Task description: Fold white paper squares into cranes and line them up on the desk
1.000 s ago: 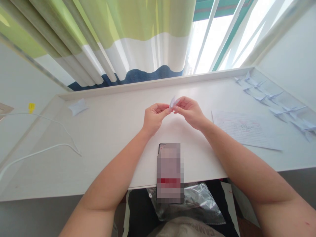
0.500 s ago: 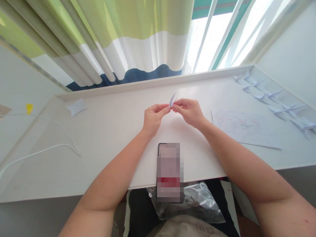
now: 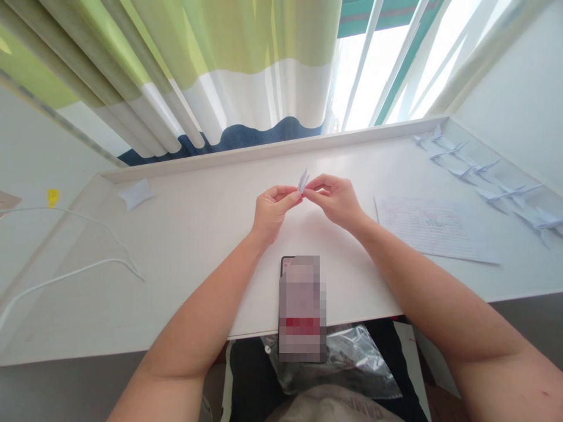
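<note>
A small piece of folded white paper (image 3: 303,180) stands up between my two hands, above the middle of the white desk (image 3: 197,234). My left hand (image 3: 275,211) pinches its lower left side between thumb and fingers. From the other side, the thumb and forefinger of my right hand (image 3: 334,199) close on its lower right edge. The fingertips of both hands nearly meet and cover the bottom of the paper. Its upper part shows as thin upright flaps.
A phone (image 3: 301,308) lies at the desk's front edge, above a clear plastic bag (image 3: 365,363) on my lap. Lined paper (image 3: 435,231) lies right. Several folded paper figures (image 3: 484,167) line the right edge. Another folded paper (image 3: 136,194) and a white cable (image 3: 88,275) are left.
The paper's flaps have turned slightly and look narrower, closer to upright. Both hands keep their pinch in almost the same place, and the view has shifted a little.
</note>
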